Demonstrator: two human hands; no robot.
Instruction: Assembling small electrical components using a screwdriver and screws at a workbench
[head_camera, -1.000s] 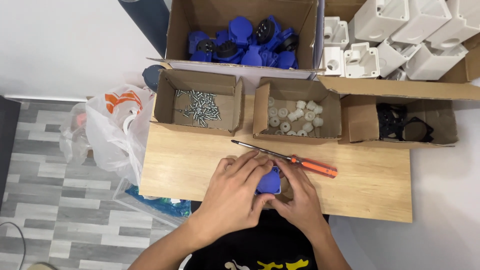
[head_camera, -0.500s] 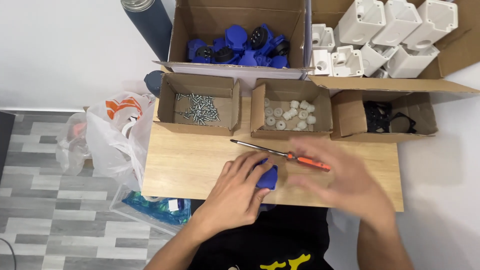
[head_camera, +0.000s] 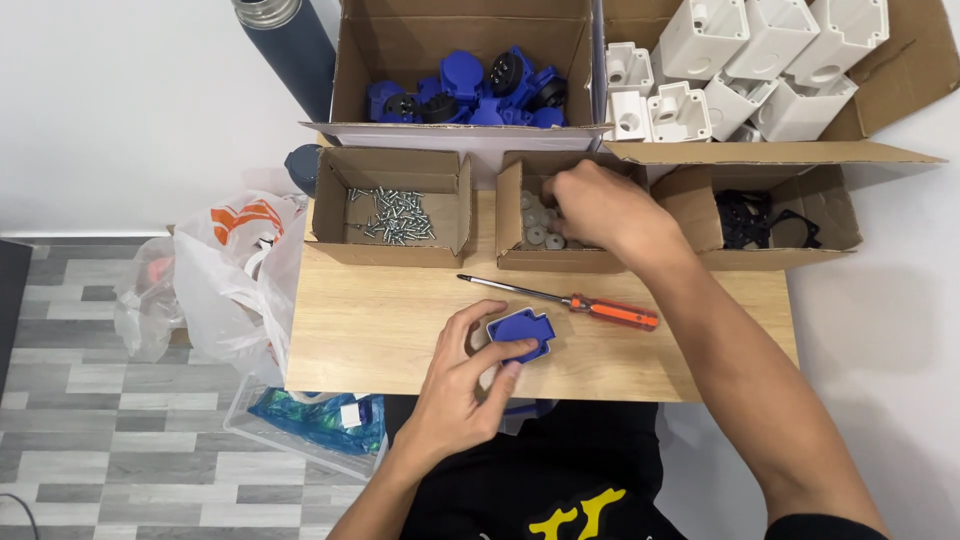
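The socket part (head_camera: 521, 331) is sitting near the front edge of the tabletop (head_camera: 380, 340), with the screwdriver (head_camera: 570, 300) lying just behind it. Behind those, three small boxes are lining up: screws box (head_camera: 392, 205) left, washer box (head_camera: 545, 225) middle, gasket box (head_camera: 770, 215) right. Two bigger cartons are sitting behind them, and a plastic bag (head_camera: 235, 270) is hanging off the left.
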